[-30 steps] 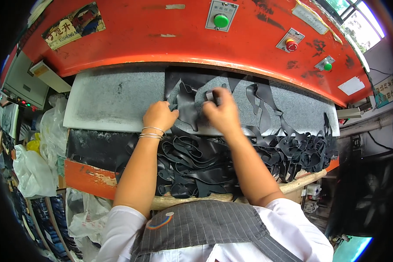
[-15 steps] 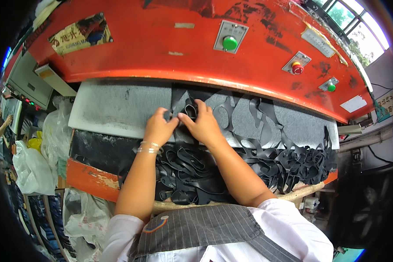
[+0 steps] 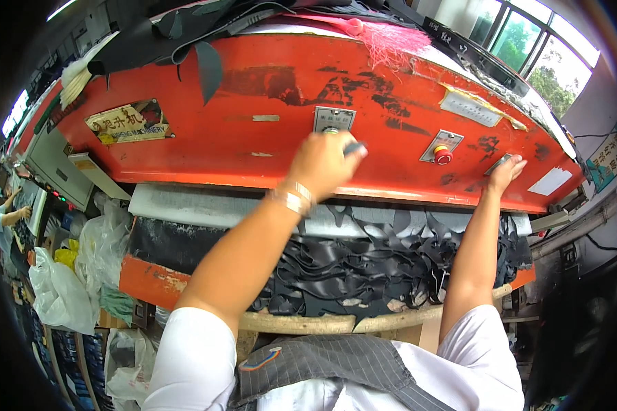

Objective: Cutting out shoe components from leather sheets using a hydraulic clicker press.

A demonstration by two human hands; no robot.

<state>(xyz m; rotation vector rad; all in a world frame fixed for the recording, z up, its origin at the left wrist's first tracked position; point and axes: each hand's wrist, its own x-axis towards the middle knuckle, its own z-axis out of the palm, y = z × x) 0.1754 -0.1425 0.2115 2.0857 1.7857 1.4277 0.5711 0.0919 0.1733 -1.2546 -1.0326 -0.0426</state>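
Observation:
My left hand (image 3: 322, 163) is raised to the red machine front (image 3: 206, 144), in front of the middle button plate (image 3: 334, 118). Its fingers are curled round small dark pieces (image 3: 353, 148), whose kind is hard to make out. The button behind this hand is nearly covered. Farther right, my right hand (image 3: 506, 172) reaches up to another button plate (image 3: 495, 164), fingers stretched out against it, its button hidden. Below the machine front lies a pale grey board (image 3: 178, 202), partly under the red edge. Black cut sheet scraps (image 3: 336, 264) are heaped along its near side.
A red mushroom button (image 3: 443, 156) sits between my hands. Black sheets (image 3: 206, 27) and a pink fringed bundle (image 3: 391, 38) lie on top of the machine. Clear plastic bags (image 3: 62, 288) hang at the left. A pale rail (image 3: 384, 320) runs along the near edge.
Both hands have left the black sheet on the grey board and risen to the button plates, the right one moving far right. The view has tilted up, showing the machine's top.

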